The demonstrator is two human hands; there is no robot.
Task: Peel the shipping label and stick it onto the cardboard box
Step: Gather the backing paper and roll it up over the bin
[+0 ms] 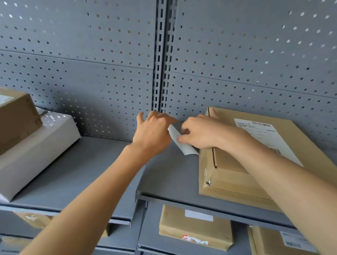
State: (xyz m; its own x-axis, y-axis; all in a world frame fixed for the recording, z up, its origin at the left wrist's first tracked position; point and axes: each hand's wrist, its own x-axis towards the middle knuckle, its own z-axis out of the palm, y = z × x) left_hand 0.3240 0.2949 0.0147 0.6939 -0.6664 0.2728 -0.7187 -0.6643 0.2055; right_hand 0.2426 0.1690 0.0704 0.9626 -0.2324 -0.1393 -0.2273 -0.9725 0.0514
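Shelf (84, 170): plain grey. Back panel (81, 54): grey with a regular dot pattern of holes. Cardboard box (230, 174): tan brown, bearing a white label (261, 134) with black barcodes. Curled label strip (181, 142): white.

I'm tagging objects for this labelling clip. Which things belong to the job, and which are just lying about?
In the job: white label strip, left hand, right hand, cardboard box on the shelf.

Lying about: stacked parcels at left, boxes on the lower shelf.
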